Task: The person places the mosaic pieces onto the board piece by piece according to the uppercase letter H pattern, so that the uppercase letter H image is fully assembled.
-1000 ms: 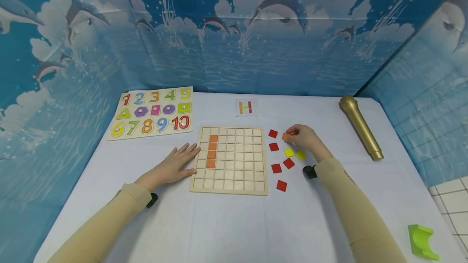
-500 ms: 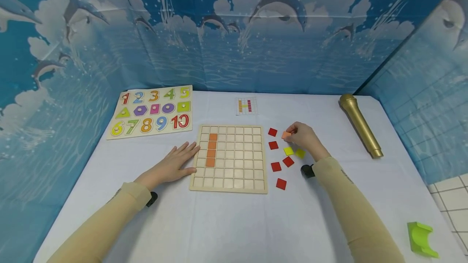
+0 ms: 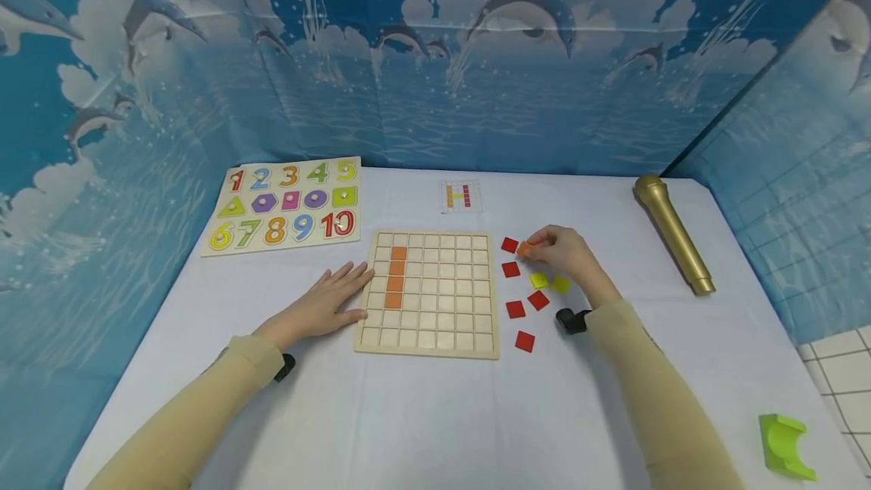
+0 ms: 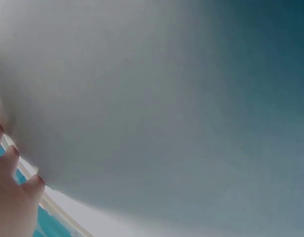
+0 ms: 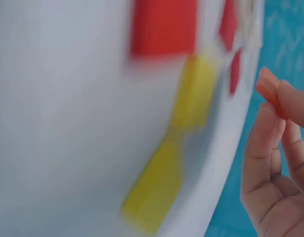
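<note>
In the head view a wooden grid board (image 3: 435, 331) lies mid-table, with a column of orange square tiles (image 3: 395, 268) in its left part. My left hand (image 3: 320, 308) rests flat with spread fingers, its fingertips touching the board's left edge. Between thumb and fingers my right hand (image 3: 565, 254) pinches an orange tile (image 5: 271, 93), held up off the table to the right of the board. Near that hand lie several red tiles (image 3: 515, 309) and two yellow tiles (image 3: 539, 280). Mostly blurred tablecloth fills the left wrist view, with some fingers (image 4: 30, 187) at its lower left.
Behind the board lies a small pattern card (image 3: 462, 196) with orange, yellow and red squares. A number-and-shape puzzle board (image 3: 282, 206) is at the back left. A gold microphone (image 3: 674, 237) lies at the right, and a green curved block (image 3: 784, 446) near the front right corner.
My right hand has lifted the orange tile, tilted it, and shifted slightly left toward the board. The left hand stays in place.
</note>
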Tool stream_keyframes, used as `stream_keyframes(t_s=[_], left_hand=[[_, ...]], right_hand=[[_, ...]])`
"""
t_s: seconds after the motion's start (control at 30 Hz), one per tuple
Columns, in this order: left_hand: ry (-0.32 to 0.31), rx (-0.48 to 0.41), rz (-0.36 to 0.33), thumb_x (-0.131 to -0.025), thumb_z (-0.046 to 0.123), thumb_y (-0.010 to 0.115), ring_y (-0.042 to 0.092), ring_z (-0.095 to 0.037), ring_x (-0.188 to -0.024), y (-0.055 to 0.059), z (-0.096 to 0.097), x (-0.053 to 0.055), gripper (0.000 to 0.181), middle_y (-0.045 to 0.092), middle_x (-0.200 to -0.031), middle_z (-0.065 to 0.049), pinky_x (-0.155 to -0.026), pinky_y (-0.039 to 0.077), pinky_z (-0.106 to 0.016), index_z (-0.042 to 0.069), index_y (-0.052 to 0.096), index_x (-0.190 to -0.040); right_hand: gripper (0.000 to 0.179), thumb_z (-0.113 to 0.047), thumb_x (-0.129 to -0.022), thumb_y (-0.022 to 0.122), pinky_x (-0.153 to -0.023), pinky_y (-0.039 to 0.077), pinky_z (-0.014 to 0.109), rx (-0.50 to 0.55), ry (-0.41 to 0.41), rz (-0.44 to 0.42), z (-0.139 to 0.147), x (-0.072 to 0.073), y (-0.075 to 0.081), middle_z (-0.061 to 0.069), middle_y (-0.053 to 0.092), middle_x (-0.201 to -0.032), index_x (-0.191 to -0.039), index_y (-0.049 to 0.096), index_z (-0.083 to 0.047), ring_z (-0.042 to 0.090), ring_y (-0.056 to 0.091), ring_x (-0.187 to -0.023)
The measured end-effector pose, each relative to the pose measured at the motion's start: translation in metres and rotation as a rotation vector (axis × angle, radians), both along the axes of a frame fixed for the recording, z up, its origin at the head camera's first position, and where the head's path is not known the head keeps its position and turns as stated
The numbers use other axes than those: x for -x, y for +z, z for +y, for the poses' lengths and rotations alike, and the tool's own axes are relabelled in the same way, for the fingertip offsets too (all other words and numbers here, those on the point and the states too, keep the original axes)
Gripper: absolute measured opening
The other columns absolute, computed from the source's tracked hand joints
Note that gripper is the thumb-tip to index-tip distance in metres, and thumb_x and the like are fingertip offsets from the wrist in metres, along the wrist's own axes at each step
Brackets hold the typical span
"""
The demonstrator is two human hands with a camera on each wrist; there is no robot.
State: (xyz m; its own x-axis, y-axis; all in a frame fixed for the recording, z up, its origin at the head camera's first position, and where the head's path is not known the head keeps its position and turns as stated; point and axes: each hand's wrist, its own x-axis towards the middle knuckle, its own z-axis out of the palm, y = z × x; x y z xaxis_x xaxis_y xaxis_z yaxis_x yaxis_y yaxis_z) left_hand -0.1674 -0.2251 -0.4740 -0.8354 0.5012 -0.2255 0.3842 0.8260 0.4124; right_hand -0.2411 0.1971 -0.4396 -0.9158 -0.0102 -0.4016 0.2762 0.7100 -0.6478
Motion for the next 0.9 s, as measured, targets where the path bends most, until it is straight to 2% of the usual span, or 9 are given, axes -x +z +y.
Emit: stream_keyframes(t_s=[0.13, 0.27, 0.4, 0.57, 0.67, 0.9], left_hand=[[-0.008, 0.002, 0.010, -0.097, 0.041, 0.059, 0.011, -0.037, -0.153, 0.000, 0.000, 0.000, 0.076, 0.018, -0.165, -0.011, -0.122, 0.007, -0.061, 0.014, 0.022, -0.158], [-0.008, -0.011, 0.012, -0.097, 0.040, 0.060, 0.011, -0.038, -0.152, 0.000, 0.000, 0.000, 0.076, 0.019, -0.165, -0.012, -0.122, 0.006, -0.062, 0.013, 0.023, -0.158], [-0.001, -0.012, 0.005, -0.097, 0.040, 0.060, 0.010, -0.037, -0.153, 0.000, -0.001, 0.000, 0.076, 0.018, -0.165, -0.011, -0.122, 0.005, -0.061, 0.014, 0.022, -0.158], [-0.002, 0.005, 0.005, -0.097, 0.041, 0.060, 0.009, -0.036, -0.153, -0.002, -0.002, 0.001, 0.077, 0.017, -0.165, -0.010, -0.122, 0.006, -0.061, 0.015, 0.021, -0.158], [-0.001, 0.011, -0.002, -0.097, 0.042, 0.060, 0.009, -0.035, -0.154, -0.003, -0.002, 0.002, 0.077, 0.017, -0.166, -0.009, -0.122, 0.005, -0.060, 0.016, 0.021, -0.158], [0.002, 0.007, -0.005, -0.097, 0.042, 0.060, 0.010, -0.035, -0.153, -0.001, -0.001, 0.002, 0.077, 0.018, -0.165, -0.009, -0.122, 0.006, -0.061, 0.015, 0.022, -0.158]], right_hand=[[0.034, -0.026, -0.093, 0.068, -0.086, 0.053, 0.031, 0.149, 0.027, 0.008, -0.022, -0.011, 0.002, 0.014, 0.064, -0.112, -0.118, 0.060, -0.004, 0.025, 0.061, -0.097], [0.030, -0.024, -0.091, 0.070, -0.082, 0.052, 0.028, 0.233, 0.117, 0.034, -0.055, -0.025, 0.000, 0.010, 0.067, -0.103, -0.113, 0.064, -0.005, 0.021, 0.063, -0.091], [0.022, -0.023, -0.089, 0.073, -0.077, 0.050, 0.026, 0.264, 0.206, 0.039, -0.092, -0.040, -0.003, 0.005, 0.068, -0.094, -0.105, 0.068, -0.009, 0.018, 0.064, -0.086], [0.015, -0.018, -0.087, 0.075, -0.075, 0.054, 0.026, 0.336, 0.294, 0.024, -0.130, -0.052, -0.007, 0.003, 0.069, -0.089, -0.099, 0.070, -0.009, 0.015, 0.066, -0.080], [0.014, -0.016, -0.085, 0.077, -0.071, 0.055, 0.025, 0.364, 0.311, 0.010, -0.148, -0.057, -0.008, 0.002, 0.070, -0.083, -0.095, 0.070, -0.009, 0.016, 0.068, -0.076], [0.011, -0.015, -0.085, 0.077, -0.062, 0.053, 0.022, 0.316, 0.337, -0.004, -0.175, -0.063, -0.011, 0.001, 0.070, -0.075, -0.089, 0.070, -0.008, 0.013, 0.068, -0.067]])
